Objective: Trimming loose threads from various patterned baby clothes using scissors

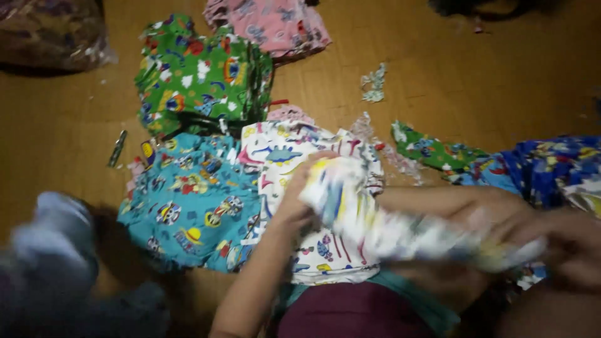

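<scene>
1. Gripping a white printed cloth piece (400,228), the left hand (300,200) pinches one end, the blurred right hand (551,241) the other.
2. Keep it taut, I'd say.
3. Beyond the fingers: the white stack (294,147), teal stack (188,200), green stack (200,78).

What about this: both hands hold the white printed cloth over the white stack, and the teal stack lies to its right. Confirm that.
Not quite. In the head view, the left hand and right hand do hold the white printed cloth over the white stack, but the teal stack lies to its left in the picture, not its right.
</scene>
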